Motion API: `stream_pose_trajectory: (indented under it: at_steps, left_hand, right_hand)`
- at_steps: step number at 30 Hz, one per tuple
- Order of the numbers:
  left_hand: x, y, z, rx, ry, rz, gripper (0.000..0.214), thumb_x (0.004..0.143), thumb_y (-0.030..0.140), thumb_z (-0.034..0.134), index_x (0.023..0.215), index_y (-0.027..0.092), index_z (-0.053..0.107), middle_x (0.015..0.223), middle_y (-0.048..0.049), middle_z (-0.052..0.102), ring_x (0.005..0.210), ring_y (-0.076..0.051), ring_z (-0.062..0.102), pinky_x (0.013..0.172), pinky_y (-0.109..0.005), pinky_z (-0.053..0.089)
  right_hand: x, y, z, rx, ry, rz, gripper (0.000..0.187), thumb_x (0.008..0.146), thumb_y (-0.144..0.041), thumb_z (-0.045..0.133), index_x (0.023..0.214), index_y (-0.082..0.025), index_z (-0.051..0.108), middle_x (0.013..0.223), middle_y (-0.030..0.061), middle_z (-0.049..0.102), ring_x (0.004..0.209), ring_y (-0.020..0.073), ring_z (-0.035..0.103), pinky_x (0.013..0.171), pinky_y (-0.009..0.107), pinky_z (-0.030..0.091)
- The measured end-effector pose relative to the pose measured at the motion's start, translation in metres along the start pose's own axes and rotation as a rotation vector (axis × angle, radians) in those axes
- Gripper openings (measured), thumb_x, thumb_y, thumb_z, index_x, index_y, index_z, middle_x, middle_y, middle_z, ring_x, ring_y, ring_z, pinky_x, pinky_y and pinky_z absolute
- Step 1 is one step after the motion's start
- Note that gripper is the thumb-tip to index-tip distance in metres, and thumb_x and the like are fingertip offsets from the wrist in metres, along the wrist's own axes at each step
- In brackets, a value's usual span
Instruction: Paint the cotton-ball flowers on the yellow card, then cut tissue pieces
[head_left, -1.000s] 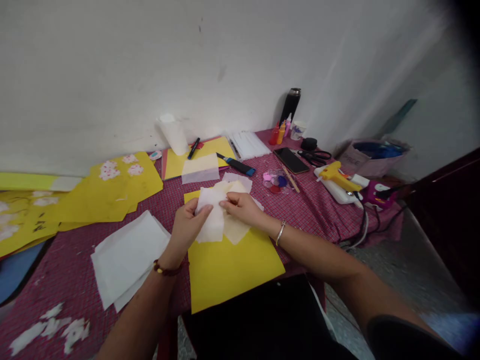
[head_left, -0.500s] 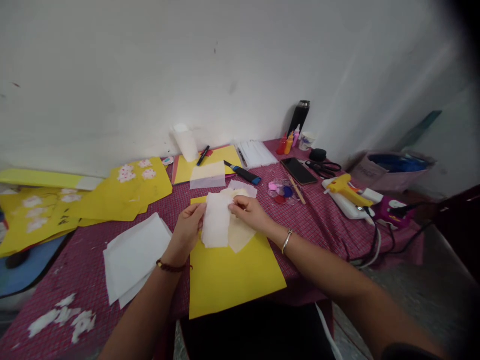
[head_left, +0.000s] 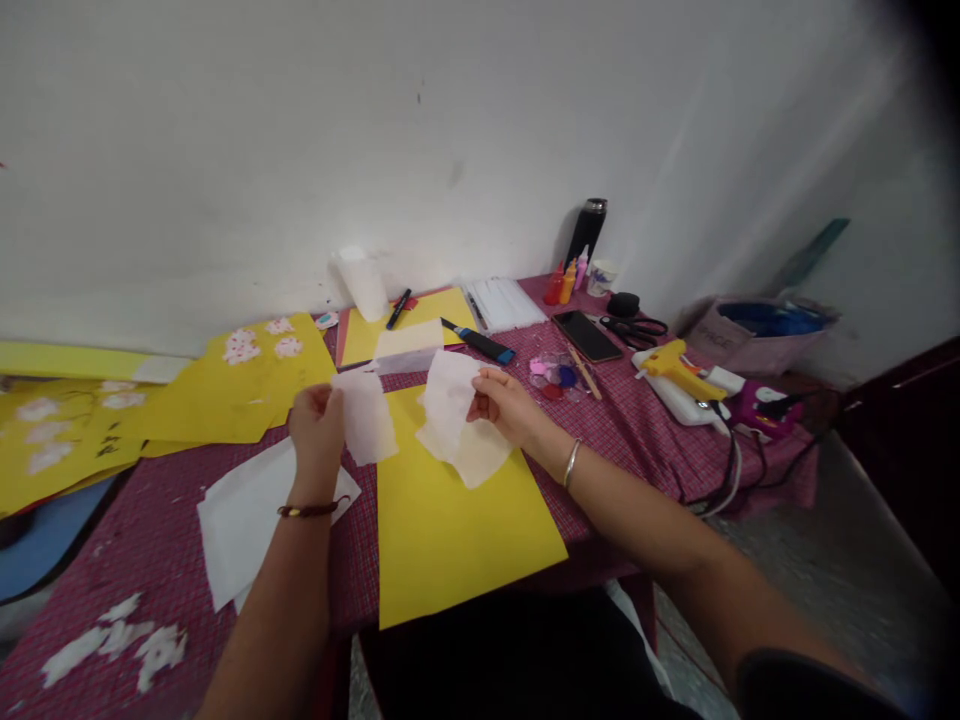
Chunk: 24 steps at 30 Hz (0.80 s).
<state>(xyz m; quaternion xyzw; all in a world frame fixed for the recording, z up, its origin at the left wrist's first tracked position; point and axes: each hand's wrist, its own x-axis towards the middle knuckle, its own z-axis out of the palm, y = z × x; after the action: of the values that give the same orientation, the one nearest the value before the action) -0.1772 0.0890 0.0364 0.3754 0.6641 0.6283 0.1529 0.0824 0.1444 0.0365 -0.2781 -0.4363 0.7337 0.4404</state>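
Observation:
Pinched in my left hand (head_left: 318, 430) is a thin white piece of tissue paper (head_left: 367, 418), held over the left edge of the yellow sheet. My right hand (head_left: 504, 405) grips another white piece of tissue paper (head_left: 448, 395) by its right side. Below that piece, a cream-tinted piece of tissue (head_left: 480, 455) lies over the yellow sheet (head_left: 457, 545); I cannot tell whether the right fingers hold it too. The two held pieces are apart. Beside my left wrist lies a stack of white sheets (head_left: 244, 510).
Yellow sheets with pink-white blossoms (head_left: 255, 375) lie at the left. Torn white scraps (head_left: 112, 645) sit front left. A utility knife (head_left: 480, 342), a phone (head_left: 587, 336), scissors (head_left: 634, 328) and a yellow glue gun (head_left: 679, 370) are behind and right. A black flask (head_left: 585, 232) stands by the wall.
My hands have moved apart. The left one has drawn a white piece away to the left, while the right one keeps hold of another piece. The view has shifted slightly.

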Motion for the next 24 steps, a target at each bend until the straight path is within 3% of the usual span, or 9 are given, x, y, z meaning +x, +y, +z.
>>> stream_pose_trajectory:
  at_steps: [2,4,7,9,11,15,18,21,24]
  left_hand:
    - [-0.003,0.007,0.003,0.029,0.015,0.128,0.039,0.072,0.032,0.07,0.107,0.018,0.062,0.109,-0.0071,0.062,0.099,-0.018,0.057,0.085,-0.027,0.045]
    - [-0.014,0.017,0.011,-0.093,-0.151,0.148,0.048,0.073,0.033,0.071,0.117,0.022,0.059,0.122,-0.0088,0.06,0.112,-0.02,0.055,0.093,-0.029,0.044]
    - [-0.038,0.028,0.026,-0.356,-0.549,-0.011,0.056,0.067,0.034,0.078,0.119,0.024,0.06,0.126,-0.0092,0.061,0.115,-0.022,0.057,0.093,-0.03,0.046]
    - [-0.051,0.032,0.032,-0.426,-0.795,-0.152,0.056,0.063,0.033,0.081,0.116,0.022,0.065,0.119,-0.01,0.067,0.106,-0.024,0.062,0.087,-0.031,0.049]
    - [-0.059,0.032,0.032,-0.432,-0.925,-0.274,0.048,0.063,0.032,0.081,0.107,0.018,0.069,0.102,-0.0099,0.072,0.089,-0.023,0.067,0.078,-0.031,0.051]
    - [-0.061,0.03,0.025,-0.441,-0.881,-0.325,0.04,0.06,0.03,0.082,0.096,0.016,0.071,0.081,-0.0048,0.073,0.067,-0.016,0.063,0.064,-0.025,0.047]
    - [-0.058,0.031,0.021,-0.373,-0.886,-0.315,0.042,0.06,0.028,0.081,0.098,0.017,0.069,0.079,-0.0016,0.071,0.061,-0.013,0.059,0.057,-0.022,0.044]
    - [-0.056,0.031,0.019,-0.291,-0.895,-0.304,0.033,0.064,0.029,0.079,0.092,0.016,0.067,0.072,0.0008,0.067,0.057,-0.01,0.056,0.053,-0.019,0.04]
    - [-0.056,0.031,0.019,-0.293,-0.867,-0.305,0.03,0.066,0.031,0.078,0.089,0.016,0.067,0.067,0.0021,0.064,0.053,-0.009,0.052,0.049,-0.018,0.038]
  right_hand:
    - [0.0,-0.001,0.001,0.116,-0.026,0.023,0.025,0.072,-0.035,0.072,0.078,-0.02,0.052,0.06,-0.0046,0.061,0.052,0.01,0.059,0.052,0.021,0.051]
    - [-0.001,0.0,0.003,0.2,-0.052,0.048,0.027,0.071,-0.034,0.073,0.081,-0.021,0.053,0.062,-0.0047,0.061,0.053,0.0101,0.059,0.051,0.021,0.051]
    - [-0.005,0.001,0.008,0.268,-0.091,0.066,0.028,0.071,-0.033,0.075,0.082,-0.021,0.052,0.062,-0.0058,0.059,0.052,0.0092,0.057,0.052,0.021,0.051]
    - [-0.008,0.001,0.01,0.283,-0.097,0.065,0.029,0.07,-0.032,0.076,0.08,-0.022,0.051,0.061,-0.0068,0.056,0.05,0.0082,0.053,0.052,0.02,0.05]
    - [-0.01,-0.001,0.012,0.268,-0.093,0.067,0.031,0.069,-0.032,0.077,0.079,-0.022,0.05,0.06,-0.0071,0.055,0.05,0.008,0.052,0.052,0.02,0.05]
    - [-0.007,-0.006,0.006,0.166,-0.173,0.158,0.031,0.079,-0.049,0.065,0.082,-0.02,0.052,0.065,-0.0019,0.062,0.057,0.0116,0.06,0.058,0.025,0.055]
    - [-0.002,-0.007,-0.003,0.064,-0.275,0.208,0.046,0.083,-0.063,0.052,0.085,-0.017,0.056,0.067,0.0026,0.066,0.06,0.0153,0.065,0.059,0.03,0.058]
    - [0.001,-0.006,-0.01,-0.047,-0.314,0.143,0.053,0.073,-0.065,0.065,0.088,-0.016,0.059,0.07,0.0027,0.067,0.058,0.014,0.063,0.052,0.026,0.056]
    - [0.001,-0.004,-0.012,-0.219,-0.309,0.095,0.048,0.066,-0.053,0.078,0.09,-0.014,0.061,0.069,-0.0001,0.065,0.05,0.0083,0.058,0.047,0.019,0.049]
